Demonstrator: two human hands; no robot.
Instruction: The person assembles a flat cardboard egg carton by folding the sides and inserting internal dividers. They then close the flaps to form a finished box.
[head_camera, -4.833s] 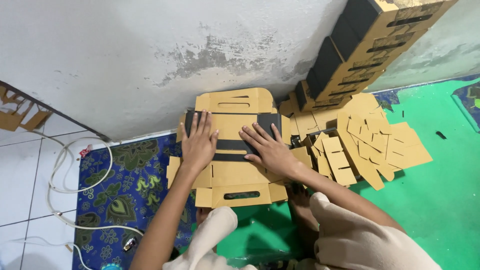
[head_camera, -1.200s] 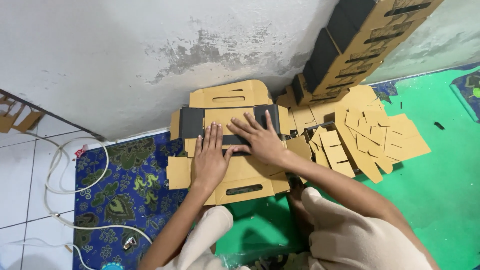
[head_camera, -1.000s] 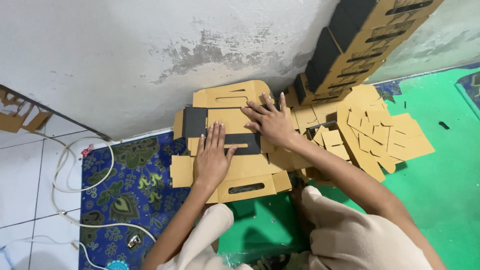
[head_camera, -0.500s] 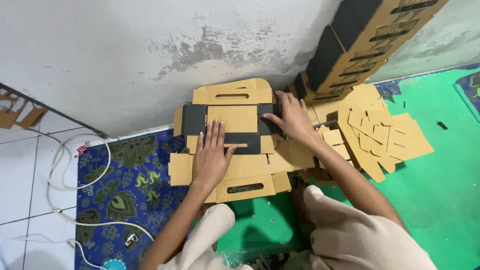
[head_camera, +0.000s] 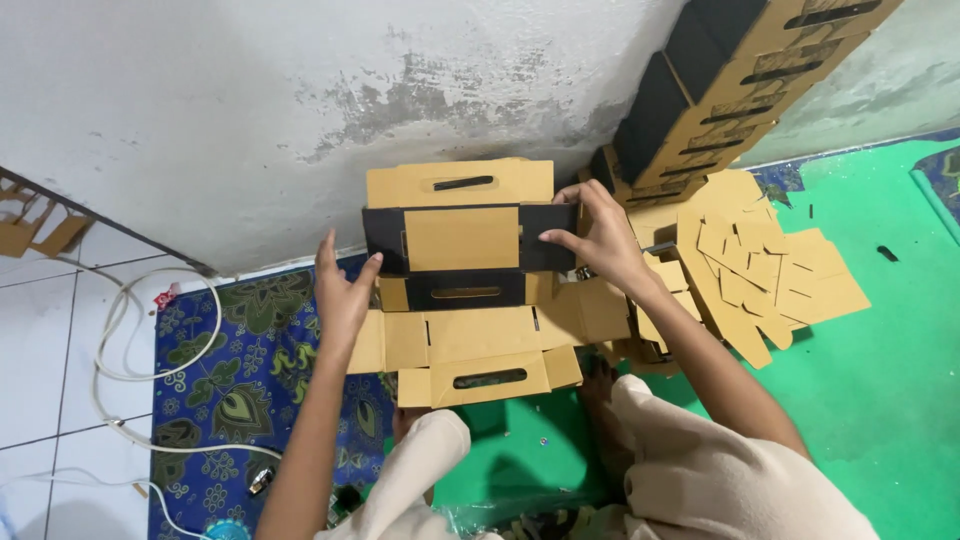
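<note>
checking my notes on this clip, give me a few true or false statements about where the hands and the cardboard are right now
1. The right hand grips the right end of the black and brown cardboard box. True.
2. The left hand lies flat on the white cable. False: it is at the left edge of the box, apart from the cable.
3. A pile of flat cardboard pieces lies on the green mat. True.
4. The stacked boxes stand on the left, on the white tiles. False: they are at the upper right, by the wall.
</note>
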